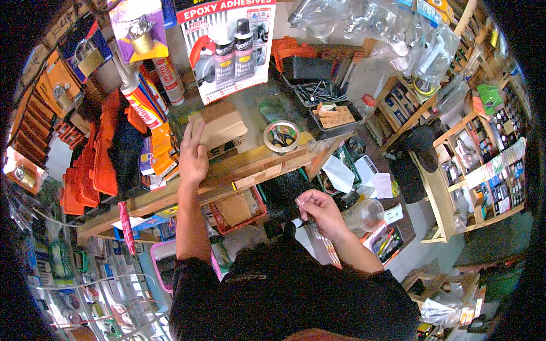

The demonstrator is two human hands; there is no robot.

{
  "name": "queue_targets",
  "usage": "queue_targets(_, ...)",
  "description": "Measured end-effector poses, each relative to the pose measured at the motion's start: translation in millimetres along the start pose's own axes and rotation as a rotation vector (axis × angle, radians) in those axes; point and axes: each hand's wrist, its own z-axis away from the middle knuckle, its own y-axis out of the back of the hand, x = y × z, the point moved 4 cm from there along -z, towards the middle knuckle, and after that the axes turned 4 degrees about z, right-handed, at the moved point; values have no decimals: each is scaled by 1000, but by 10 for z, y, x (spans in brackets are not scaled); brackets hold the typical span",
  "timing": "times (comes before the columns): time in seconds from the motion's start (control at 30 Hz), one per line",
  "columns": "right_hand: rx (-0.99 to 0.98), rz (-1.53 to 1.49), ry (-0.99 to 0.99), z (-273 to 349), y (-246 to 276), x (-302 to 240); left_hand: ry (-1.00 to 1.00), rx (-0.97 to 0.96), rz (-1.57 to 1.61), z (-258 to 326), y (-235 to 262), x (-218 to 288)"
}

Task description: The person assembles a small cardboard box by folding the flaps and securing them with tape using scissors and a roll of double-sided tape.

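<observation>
My left hand point(194, 159) rests on the glass-topped wooden counter point(244, 181), its fingers stretched out at the left end of a flat piece of brown cardboard point(224, 126). Nothing shows in its grip. On the near side of the counter, my right hand point(319, 209) is raised with thumb and fingers drawn together. What they hold, if anything, is too small to tell. Close below its wrist is a thin striped packet point(325, 247); whether the hand touches it is unclear. A roll of tape point(281, 136) lies on the counter right of the cardboard.
A carded pack of adhesive tubes point(230, 51) hangs over the counter. Orange plastic cases point(102, 159) and sealant tubes point(142, 102) stand at left. Black trays of screws point(321, 91) and wooden pieces point(335, 116) sit back right. A clear plastic tub point(367, 215) is near my right arm.
</observation>
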Motion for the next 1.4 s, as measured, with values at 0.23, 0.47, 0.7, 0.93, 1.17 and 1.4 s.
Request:
queue_targets(0.23, -31, 17, -49, -211, -68, 28, 23, 13, 211, 67, -25, -39)
queue_targets(0.47, -102, 10, -13, -513, -153, 3, 190, 17, 84, 64, 0, 50)
queue_targets(0.7, -122, -46, 44, -802, -229, -104, 184, 80, -2, 128, -38, -60)
queue_targets(0.93, -113, -265, 282, -1097, -468, -414, 131, 192, -255, 265, 2, 178)
queue_targets(1.17, -48, -357, 325, -1498, -628, -463, 140, 198, -273, 490, -16, 280)
queue_targets(1.4, -7, -366, 206, -1552, -667, -400, 42, 109, -140, 579, 39, 492)
